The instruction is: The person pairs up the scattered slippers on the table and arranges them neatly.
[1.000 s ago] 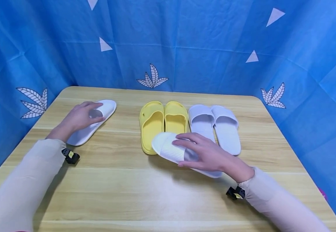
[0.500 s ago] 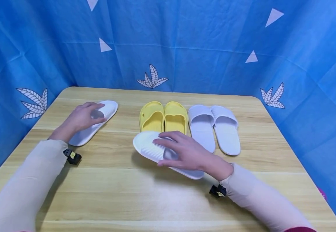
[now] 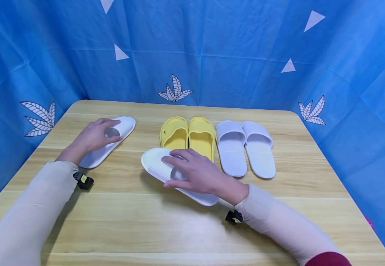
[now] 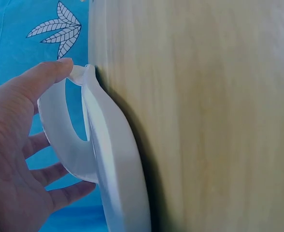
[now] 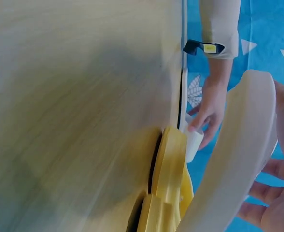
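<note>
In the head view my right hand (image 3: pixel 195 171) grips a white slipper (image 3: pixel 155 162) by its ribbed strap. That slipper is held above the table at a slant, toe to the left, covering the heels of the yellow slippers behind it. At the far left my left hand (image 3: pixel 94 136) grips the strap of another white slipper (image 3: pixel 126 125), which lies at an angle. The left wrist view shows the left thumb and fingers around the strap (image 4: pixel 67 140), with the sole close to the wood. In the right wrist view the raised slipper's sole edge (image 5: pixel 238 145) is seen from the side.
A pair of yellow slippers (image 3: pixel 202 135) stands at the back middle of the wooden table (image 3: pixel 119 229). Close to their right sits a pale lilac-white pair (image 3: pixel 260 151), side by side. Blue patterned cloth (image 3: pixel 225 48) rises behind the table and along both sides.
My right hand has carried its white slipper leftward, from before the lilac-white pair to before the yellow pair. The left hand and its slipper have shifted very slightly to the right.
</note>
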The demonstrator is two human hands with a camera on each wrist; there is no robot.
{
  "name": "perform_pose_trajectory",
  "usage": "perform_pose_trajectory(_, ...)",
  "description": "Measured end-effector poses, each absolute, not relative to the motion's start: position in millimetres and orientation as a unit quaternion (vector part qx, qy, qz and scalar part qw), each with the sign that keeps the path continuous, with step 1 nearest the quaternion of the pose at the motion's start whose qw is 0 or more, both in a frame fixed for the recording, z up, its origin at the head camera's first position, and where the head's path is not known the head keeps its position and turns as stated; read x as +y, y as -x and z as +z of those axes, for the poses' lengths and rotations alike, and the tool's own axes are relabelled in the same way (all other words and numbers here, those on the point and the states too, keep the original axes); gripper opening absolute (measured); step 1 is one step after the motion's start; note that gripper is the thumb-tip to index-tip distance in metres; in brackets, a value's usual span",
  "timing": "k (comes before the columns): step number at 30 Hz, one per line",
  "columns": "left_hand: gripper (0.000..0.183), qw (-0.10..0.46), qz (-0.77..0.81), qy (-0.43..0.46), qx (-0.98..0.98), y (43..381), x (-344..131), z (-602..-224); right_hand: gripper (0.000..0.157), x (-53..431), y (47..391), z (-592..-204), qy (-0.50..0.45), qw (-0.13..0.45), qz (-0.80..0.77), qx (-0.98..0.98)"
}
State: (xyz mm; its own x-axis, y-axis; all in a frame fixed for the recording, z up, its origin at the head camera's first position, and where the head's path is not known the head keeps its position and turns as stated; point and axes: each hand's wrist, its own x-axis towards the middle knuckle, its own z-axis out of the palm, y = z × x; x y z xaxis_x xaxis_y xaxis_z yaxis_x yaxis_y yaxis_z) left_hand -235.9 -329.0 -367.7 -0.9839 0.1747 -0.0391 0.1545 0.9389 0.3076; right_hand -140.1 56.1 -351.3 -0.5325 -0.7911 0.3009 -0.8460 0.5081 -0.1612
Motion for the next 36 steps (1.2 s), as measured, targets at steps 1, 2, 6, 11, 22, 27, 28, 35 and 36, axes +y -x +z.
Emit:
perform_pose_trajectory(1,0.079,0.033,0.153,-0.083,0.984,236,-329,-368,0.069,53,140,-351,-0.469,0.088,0.142,-0.867)
perform_pose_trajectory(2,0.079,0.034,0.153,-0.083,0.984,236,-329,-368,0.069,51,140,-351,-0.464,0.081,0.139,-0.871)
perform_pose_trajectory(6,0.079,0.031,0.152,-0.08,0.985,236,-329,-369,0.07,40,140,-350,-0.447,0.058,0.128,-0.883)
perform_pose_trajectory(11,0.079,0.029,0.152,-0.079,0.985,236,-330,-369,0.069,26,141,-350,-0.431,0.056,0.127,-0.892)
perform_pose_trajectory(22,0.074,0.014,0.144,-0.083,0.986,233,-331,-368,0.067,-2,147,-349,-0.392,0.087,0.14,-0.905)
perform_pose_trajectory(27,0.078,0.021,0.144,-0.07,0.987,231,-331,-368,0.069,-14,150,-351,-0.37,0.097,0.126,-0.915)
perform_pose_trajectory(28,0.079,0.023,0.144,-0.069,0.987,231,-332,-369,0.069,-16,150,-352,-0.367,0.098,0.122,-0.917)
perform_pose_trajectory(35,0.076,0.016,0.147,-0.067,0.987,226,-332,-369,0.069,-30,155,-355,-0.344,0.108,0.115,-0.925)
perform_pose_trajectory(36,0.077,0.016,0.146,-0.065,0.987,225,-332,-369,0.069,-32,155,-355,-0.341,0.108,0.117,-0.926)
